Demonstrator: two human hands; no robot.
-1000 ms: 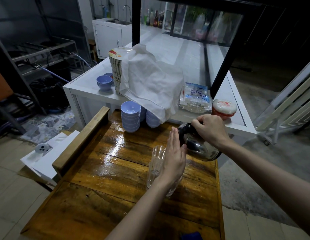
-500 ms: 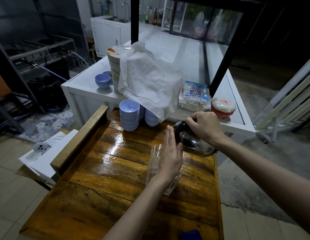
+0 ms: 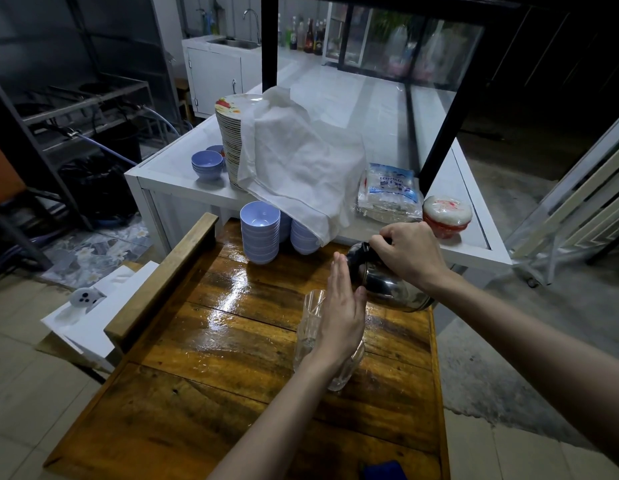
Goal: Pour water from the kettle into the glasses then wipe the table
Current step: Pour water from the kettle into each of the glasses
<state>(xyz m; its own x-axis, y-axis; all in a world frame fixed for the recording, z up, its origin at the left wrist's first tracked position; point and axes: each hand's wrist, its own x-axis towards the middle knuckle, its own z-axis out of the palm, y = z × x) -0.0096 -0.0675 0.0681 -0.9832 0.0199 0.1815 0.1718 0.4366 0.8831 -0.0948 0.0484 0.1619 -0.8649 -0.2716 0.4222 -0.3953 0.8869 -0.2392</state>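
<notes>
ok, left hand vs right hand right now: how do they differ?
Fingers: the left hand is flat with straight fingers; the right hand is curled.
Load: the left hand holds nothing and stands beside the glass; the right hand grips the dark handle of the kettle.
Place: the left hand is nearer the camera, the right hand farther back.
Shared: both are bare and over the wooden table.

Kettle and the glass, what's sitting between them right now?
In the head view, the left hand stands upright with straight fingers between the kettle and the glass, hiding part of the glass.
</notes>
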